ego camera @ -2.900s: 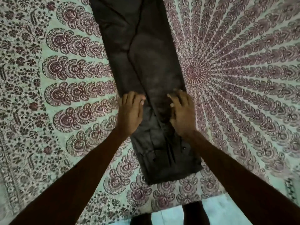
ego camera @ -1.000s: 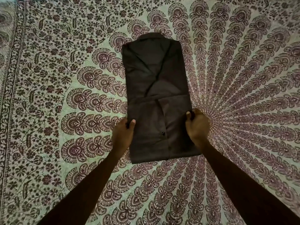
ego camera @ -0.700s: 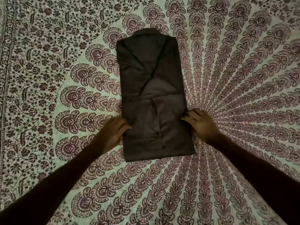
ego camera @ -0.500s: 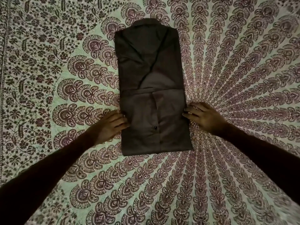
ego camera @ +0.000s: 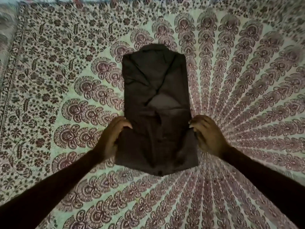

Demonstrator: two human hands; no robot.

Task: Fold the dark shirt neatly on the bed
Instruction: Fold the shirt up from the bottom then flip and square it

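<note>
The dark shirt (ego camera: 156,90) lies lengthwise in the middle of the bed as a narrow folded strip, collar end at the far side. Its near half is doubled over the middle and lifted off the sheet, sagging in the centre with a button showing. My left hand (ego camera: 113,136) grips the left edge of that raised part. At the right edge my right hand (ego camera: 206,133) pinches the cloth with curled fingers. Both forearms reach in from the bottom corners.
A patterned bedsheet (ego camera: 66,96) in pale green and maroon mandala print covers the whole bed. Its floral border (ego camera: 8,76) runs along the left side. A strip of the far bed edge (ego camera: 99,0) shows at the top.
Half a second ago both hands lay flat beside the folded shirt. Now they grip its side edges and have lifted the near half off the sheet.
</note>
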